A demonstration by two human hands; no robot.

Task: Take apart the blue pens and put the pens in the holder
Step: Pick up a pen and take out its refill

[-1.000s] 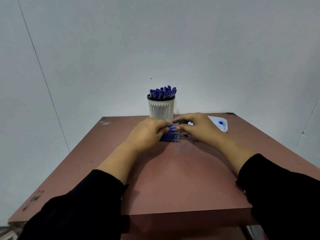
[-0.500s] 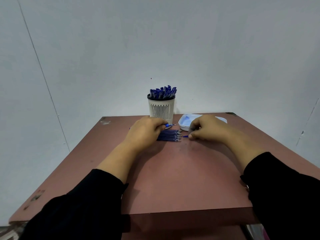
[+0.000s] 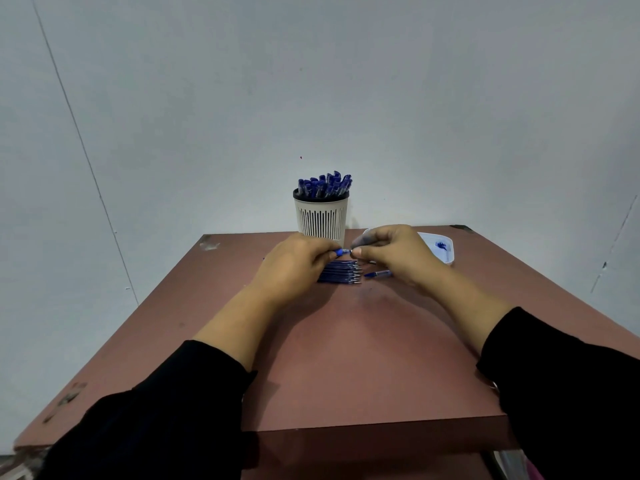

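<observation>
Blue pen (image 3: 341, 251) spans gap between our hands, axis left-right; left hand (image 3: 294, 268) grips barrel, right hand (image 3: 394, 254) pinches tip end; we judge pull apart sideways

Two bare forearms; black long sleeves (image 3: 166, 410) pushed up short of wrists, loose fabric.

Holder (image 3: 321, 220) at table (image 3: 346, 358) rear; refill pile (image 3: 339, 271) before it; tray (image 3: 440, 247) right.
</observation>
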